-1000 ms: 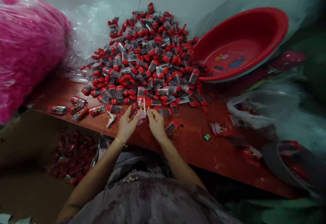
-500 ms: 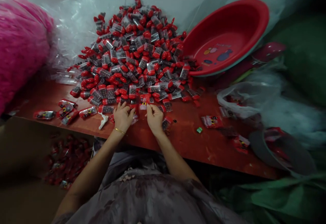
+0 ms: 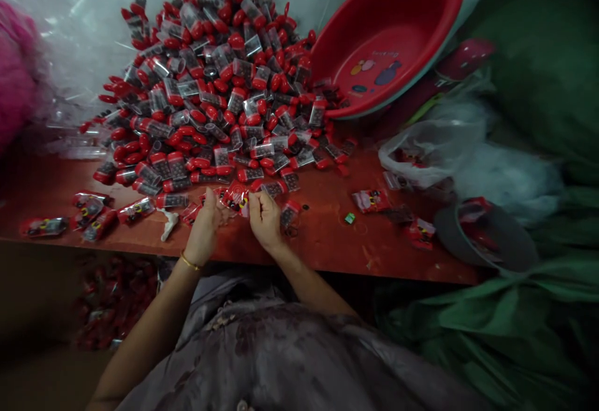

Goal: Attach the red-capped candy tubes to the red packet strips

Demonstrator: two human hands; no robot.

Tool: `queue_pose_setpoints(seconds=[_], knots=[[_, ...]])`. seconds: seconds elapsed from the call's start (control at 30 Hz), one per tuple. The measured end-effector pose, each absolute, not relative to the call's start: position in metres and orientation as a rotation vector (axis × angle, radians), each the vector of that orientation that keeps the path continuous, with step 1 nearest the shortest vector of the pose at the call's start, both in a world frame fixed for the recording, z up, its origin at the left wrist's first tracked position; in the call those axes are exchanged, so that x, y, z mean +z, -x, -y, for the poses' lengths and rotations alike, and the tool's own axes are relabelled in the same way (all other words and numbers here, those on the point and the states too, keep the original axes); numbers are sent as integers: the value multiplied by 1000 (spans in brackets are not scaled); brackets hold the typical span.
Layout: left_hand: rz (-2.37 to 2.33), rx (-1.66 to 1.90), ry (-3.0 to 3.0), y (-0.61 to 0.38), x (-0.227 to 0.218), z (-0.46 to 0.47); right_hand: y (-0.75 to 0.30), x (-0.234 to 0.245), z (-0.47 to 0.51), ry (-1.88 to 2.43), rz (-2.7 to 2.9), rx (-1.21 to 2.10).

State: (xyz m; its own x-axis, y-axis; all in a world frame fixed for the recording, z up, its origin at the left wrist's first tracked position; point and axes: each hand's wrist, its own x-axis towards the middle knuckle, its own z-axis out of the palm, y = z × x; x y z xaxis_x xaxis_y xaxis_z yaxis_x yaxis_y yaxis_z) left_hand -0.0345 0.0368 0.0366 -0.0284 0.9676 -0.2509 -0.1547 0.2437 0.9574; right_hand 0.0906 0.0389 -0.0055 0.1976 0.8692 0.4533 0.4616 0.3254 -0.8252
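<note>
Head view: red packet (image 3: 238,199), probably light, floppy, kinda slick
Packet: likely best held by an edge
Right hand (image 3: 266,220): pinching its right side
Left hand (image 3: 204,229): can't tell if gripping

No text is legible, even inside the red basin (image 3: 407,15)

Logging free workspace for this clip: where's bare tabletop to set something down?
The red tabletop is bare between the black bit and green piece, and from there to the near edge. Crowded: beside the left hand and under the heaped tubes.
</note>
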Motion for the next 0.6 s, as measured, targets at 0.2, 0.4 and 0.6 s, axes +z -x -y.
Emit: queue_pose_setpoints(seconds=[0.2,0.4,0.6], knots=[[-1268,1314,-946,18,25,-26,-91,-1,-30,1248,1392,556],[-1369,1281,-1060,19,20,-23,-93,3,-18,1286,1364,721],[-1228,1280,-756,6,29,-18,-95,5,-15,1346,1453,627]])
